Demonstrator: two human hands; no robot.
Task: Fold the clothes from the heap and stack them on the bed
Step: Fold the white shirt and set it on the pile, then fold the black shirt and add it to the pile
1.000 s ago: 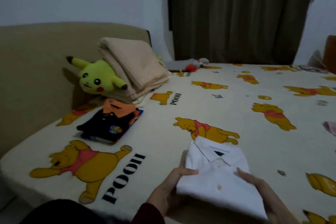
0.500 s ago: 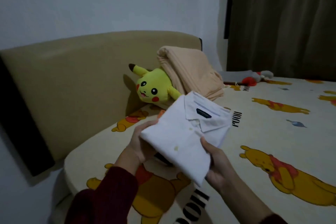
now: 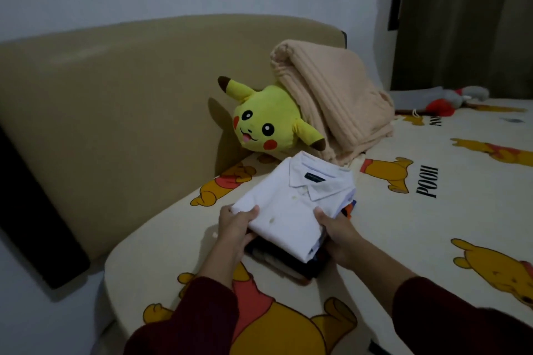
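Two hands, one white shirt, one stack.

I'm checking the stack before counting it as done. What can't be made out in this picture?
- Head view: the dark clothes under the white shirt; the shirt covers them, so their number is unclear.
- Fingers of the left hand and right hand are tucked beneath the shirt.
- The grey toy is small and blurred.
- The bed is cut off by the right edge.

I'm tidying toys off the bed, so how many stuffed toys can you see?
2. A yellow round-faced plush toy leans on the headboard beside the folded beige blanket; a grey and red plush toy lies near the curtain. Others may be hidden.
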